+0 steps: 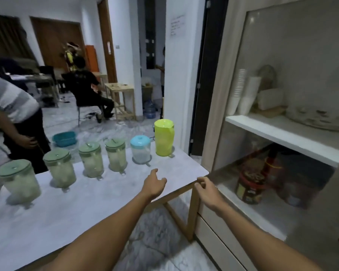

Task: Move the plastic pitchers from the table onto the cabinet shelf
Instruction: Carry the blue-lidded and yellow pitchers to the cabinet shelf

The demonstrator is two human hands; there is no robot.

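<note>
Several plastic pitchers stand in a row on the white table (90,208): a tall yellow-green pitcher (164,137) at the far right, a clear one with a blue lid (140,149) beside it, then green-lidded ones (115,154) (91,160) running left. My left hand (154,183) hovers over the table in front of the blue-lidded pitcher, fingers apart, holding nothing. My right hand (204,187) is at the table's right corner, fingers curled, empty. The cabinet shelf (282,133) is on the right.
The upper shelf holds stacked white cups (238,92) and a large dish (319,116). Jars (250,187) sit on the lower shelf. A person in a striped shirt (6,106) stands at the table's left. A teal basin (64,138) lies on the floor beyond.
</note>
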